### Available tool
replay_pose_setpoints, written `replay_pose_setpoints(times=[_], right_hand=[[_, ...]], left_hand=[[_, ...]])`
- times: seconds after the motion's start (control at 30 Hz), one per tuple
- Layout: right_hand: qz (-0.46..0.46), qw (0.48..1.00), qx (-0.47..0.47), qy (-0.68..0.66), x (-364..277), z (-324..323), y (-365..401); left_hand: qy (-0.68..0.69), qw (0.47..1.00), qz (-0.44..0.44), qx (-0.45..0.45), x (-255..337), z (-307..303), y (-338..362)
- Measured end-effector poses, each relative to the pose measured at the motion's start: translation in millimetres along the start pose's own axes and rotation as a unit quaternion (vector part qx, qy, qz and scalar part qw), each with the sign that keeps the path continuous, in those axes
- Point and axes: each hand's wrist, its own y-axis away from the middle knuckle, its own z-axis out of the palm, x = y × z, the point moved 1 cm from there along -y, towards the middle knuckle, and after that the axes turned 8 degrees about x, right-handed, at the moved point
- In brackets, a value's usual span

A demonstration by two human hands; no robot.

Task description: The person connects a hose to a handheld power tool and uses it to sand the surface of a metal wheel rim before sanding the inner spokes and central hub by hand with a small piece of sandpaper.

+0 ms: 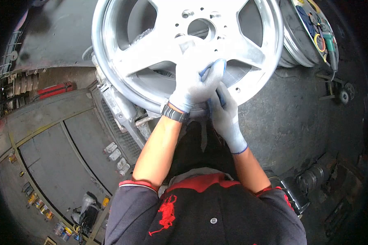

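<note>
A large silver alloy wheel (249,55) with broad spokes and a round centre hole fills the top middle of the head view. My left hand (198,81), in a white and blue glove with a dark watch on the wrist, lies over the lower spoke, its fingers bent together; what they hold, if anything, is hidden in glare. Close beside it on the right, my right hand (227,116), gloved the same way, is at the wheel's lower rim. Its fingers are bent and partly covered by my left hand, so its hold cannot be made out.
A green and grey power tool (330,47) and coloured items lie on a round tray at the upper right. A metal frame (118,110) stands left of the wheel. Small bottles (115,154) and a red case (55,90) are further left. Dark round parts (310,177) sit lower right.
</note>
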Motion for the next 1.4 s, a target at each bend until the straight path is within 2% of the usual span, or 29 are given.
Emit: replay_pose_setpoints(times=[0.03, 0.1, 0.13, 0.23, 0.37, 0.47, 0.53, 0.57, 0.63, 0.67, 0.73, 0.87, 0.93, 0.97, 1.03, 1.17, 1.37, 1.4], right_hand=[[0.000, 1.000, 0.000, 0.001, -2.2, 0.4, 1.9], [0.071, 0.997, -0.008, 0.002, -5.9, 0.6, 11.2], [0.070, 0.998, -0.008, 0.003, -6.7, -0.2, 17.1], [0.150, 0.988, -0.017, -0.020, -3.1, 0.4, 39.4], [0.110, 0.994, -0.018, 0.010, -2.3, -0.7, 27.2], [0.082, 0.997, -0.004, 0.002, 2.4, 1.7, 13.1], [0.022, 0.999, 0.017, -0.044, 5.1, 4.9, 11.4], [0.020, 0.999, 0.016, -0.042, 3.1, 5.7, 14.9], [0.074, 0.996, 0.009, -0.040, -1.9, 6.2, 29.2], [0.074, 0.996, 0.010, -0.040, -3.8, 5.5, 33.0], [0.135, 0.990, 0.001, -0.031, -6.8, 4.7, 37.9], [0.137, 0.989, 0.000, -0.055, -2.0, 4.2, 18.3], [0.045, 0.998, 0.022, -0.039, 2.1, 6.0, 11.6], [0.044, 0.998, 0.022, -0.039, -0.2, 6.6, 14.5], [0.141, 0.987, 0.017, -0.070, -9.3, 8.2, 25.2], [0.150, 0.988, 0.026, -0.038, -0.1, 8.5, 37.6], [0.131, 0.986, 0.015, -0.102, 0.6, 8.0, 19.0], [0.105, 0.989, 0.023, -0.098, 4.6, 11.4, 23.7]], left_hand=[[0.004, 1.000, -0.006, -0.007, 0.6, -0.7, -0.8], [0.009, 1.000, -0.012, -0.012, 0.0, -4.4, 4.3], [0.001, 1.000, -0.002, -0.018, -0.5, -8.6, 15.6], [0.000, 0.999, -0.006, -0.032, 3.1, -15.3, 36.4], [0.006, 0.999, -0.010, -0.032, -0.4, -7.6, 24.1], [0.022, 1.000, -0.001, -0.011, 0.9, 1.4, 5.0], [0.032, 0.998, -0.025, -0.038, 1.4, 0.4, 0.5], [0.033, 0.999, -0.023, -0.036, -0.2, -2.0, 4.8], [-0.007, 0.999, 0.021, -0.044, 1.5, -9.2, 16.7], [-0.006, 0.999, 0.022, -0.045, 1.5, -9.8, 21.7], [-0.005, 0.999, 0.014, -0.048, 6.3, -12.1, 24.6], [0.000, 0.999, 0.039, -0.030, 0.5, 1.5, 3.0], [0.000, 0.999, 0.012, -0.048, 2.1, 1.6, -1.6], [-0.015, 0.998, 0.012, -0.053, 2.3, 0.3, 0.9], [-0.031, 0.998, 0.014, -0.057, 2.1, -3.6, 9.7], [-0.011, 0.998, 0.021, -0.064, 1.0, -6.5, 17.7], [-0.026, 0.997, -0.003, -0.077, 2.8, -1.0, 2.2], [-0.039, 0.996, -0.003, -0.084, 3.2, -3.2, 4.7]])
